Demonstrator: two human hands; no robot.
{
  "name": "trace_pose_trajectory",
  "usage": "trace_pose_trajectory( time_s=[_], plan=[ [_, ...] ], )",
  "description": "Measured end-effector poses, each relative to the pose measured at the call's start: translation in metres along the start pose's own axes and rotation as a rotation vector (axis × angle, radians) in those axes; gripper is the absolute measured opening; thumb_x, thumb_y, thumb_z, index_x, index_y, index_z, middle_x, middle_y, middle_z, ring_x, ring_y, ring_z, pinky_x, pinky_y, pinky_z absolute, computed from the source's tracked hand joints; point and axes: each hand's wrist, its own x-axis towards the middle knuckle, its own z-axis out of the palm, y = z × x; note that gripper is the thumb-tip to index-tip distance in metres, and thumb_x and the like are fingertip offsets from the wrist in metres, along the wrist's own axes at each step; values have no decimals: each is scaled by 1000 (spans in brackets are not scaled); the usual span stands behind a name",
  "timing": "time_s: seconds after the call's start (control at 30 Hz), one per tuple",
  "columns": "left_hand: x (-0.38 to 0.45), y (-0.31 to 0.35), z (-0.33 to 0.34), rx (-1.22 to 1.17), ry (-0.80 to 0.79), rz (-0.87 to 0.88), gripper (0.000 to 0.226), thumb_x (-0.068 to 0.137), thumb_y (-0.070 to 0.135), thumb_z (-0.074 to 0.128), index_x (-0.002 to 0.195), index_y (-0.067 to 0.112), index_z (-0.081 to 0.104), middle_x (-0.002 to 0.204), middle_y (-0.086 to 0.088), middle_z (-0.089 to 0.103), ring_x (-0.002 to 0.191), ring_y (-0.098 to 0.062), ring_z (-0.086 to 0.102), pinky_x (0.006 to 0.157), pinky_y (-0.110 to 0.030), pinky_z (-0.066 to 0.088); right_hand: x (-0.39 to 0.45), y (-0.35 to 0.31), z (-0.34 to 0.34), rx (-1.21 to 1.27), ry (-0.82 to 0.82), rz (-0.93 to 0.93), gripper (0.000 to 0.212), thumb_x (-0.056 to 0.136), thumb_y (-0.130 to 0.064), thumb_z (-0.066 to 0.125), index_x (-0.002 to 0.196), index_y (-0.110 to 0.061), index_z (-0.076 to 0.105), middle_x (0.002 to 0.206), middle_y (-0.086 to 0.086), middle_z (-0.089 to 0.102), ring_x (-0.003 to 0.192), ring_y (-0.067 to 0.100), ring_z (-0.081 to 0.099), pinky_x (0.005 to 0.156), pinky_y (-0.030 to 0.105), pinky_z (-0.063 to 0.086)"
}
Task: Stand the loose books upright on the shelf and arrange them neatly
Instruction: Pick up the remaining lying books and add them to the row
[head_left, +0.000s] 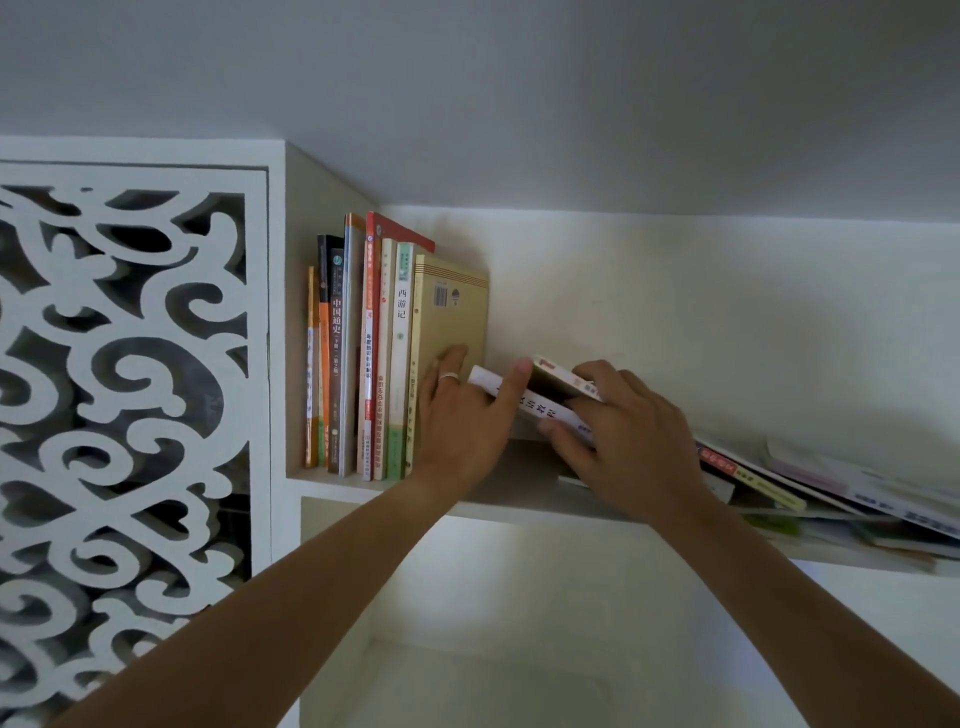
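Several books stand upright at the left end of the white shelf (519, 501), the outermost a tan book (457, 317). My left hand (462, 421), a ring on one finger, presses flat against the tan book's cover, thumb stretched right to touch a tilted book. My right hand (623, 436) grips a small white-and-tan book (550, 384) and another thin book under it, both tilted and lifted off the shelf. A loose pile of books (831, 493) lies flat and slanted at the right end of the shelf.
A white carved lattice panel (130, 389) stands left of the shelf's side wall. The ceiling hangs close above the books. Below the shelf is an open white compartment (519, 649). Bare shelf board lies between the standing row and the pile.
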Motion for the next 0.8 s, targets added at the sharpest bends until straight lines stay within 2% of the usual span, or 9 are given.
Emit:
trace_pose_trajectory(
  time_s=[0.07, 0.13, 0.23, 0.33, 0.4, 0.53, 0.67, 0.73, 0.8],
  plan=[
    [4, 6, 2, -10, 29, -65, 64, 102, 64, 40, 135, 16, 65, 168, 1, 27, 155, -21, 18, 127, -39, 11, 1, 4, -6, 47, -65, -16, 50, 96, -60, 43, 126, -27, 68, 127, -6, 56, 92, 16, 55, 63, 25, 38],
    [9, 15, 5, -106, 66, -205, 48, 102, 52, 49, 129, 17, 68, 162, 1, 38, 149, -21, 31, 121, -37, 23, 1, 8, -11, 99, -140, -38, 62, 95, -65, 35, 140, -29, 59, 146, -5, 47, 106, 21, 58, 73, 34, 53],
    [16, 21, 12, -449, 234, -358, 33, 96, 41, 58, 118, 18, 66, 121, -3, 67, 114, -22, 63, 93, -37, 54, -3, 15, -15, 212, -202, -37, 69, 94, -69, 33, 145, -28, 55, 158, 0, 37, 119, 27, 58, 88, 45, 57],
    [19, 30, 14, -515, 379, -316, 24, 102, 38, 53, 103, 18, 65, 98, -2, 69, 93, -18, 68, 86, -37, 59, -2, 16, -16, 200, -250, -26, 78, 88, -74, 32, 147, -27, 53, 164, 2, 30, 130, 30, 52, 103, 42, 49],
    [24, 36, 11, -541, 476, -275, 27, 105, 34, 50, 102, 13, 66, 92, -2, 69, 83, -13, 68, 71, -25, 57, 1, 12, -18, 172, -312, -11, 87, 84, -77, 28, 147, -22, 55, 167, 3, 23, 139, 30, 44, 110, 40, 39],
    [41, 41, 6, -519, 609, -109, 32, 106, 29, 48, 91, 5, 64, 79, -7, 65, 66, -14, 63, 56, -27, 49, -1, 3, -20, 86, -365, -40, 94, 84, -83, 23, 154, -25, 44, 166, 2, 27, 140, 28, 42, 110, 40, 36],
    [66, 43, -8, -369, 660, 113, 27, 103, 27, 50, 82, 13, 59, 86, -9, 67, 67, -15, 61, 61, -35, 55, 0, 6, -23, 75, -382, -125, 91, 83, -89, 15, 143, -36, 57, 169, 6, 19, 142, 32, 41, 112, 49, 37],
    [82, 45, -24, -273, 653, 217, 30, 104, 26, 52, 82, 9, 63, 109, -10, 71, 65, -5, 58, 64, -23, 53, -4, 1, -21, 75, -452, -174, 78, 85, -86, 19, 144, -47, 52, 172, 3, 6, 148, 30, 32, 117, 51, 34],
    [92, 40, -33, -155, 626, 306, 34, 104, 26, 53, 82, 4, 63, 129, -14, 66, 62, 2, 55, 60, -9, 42, -16, -8, -9, 68, -477, -221, 62, 93, -75, 23, 142, -51, 51, 171, 2, 10, 146, 28, 35, 115, 52, 36]
  ],
)
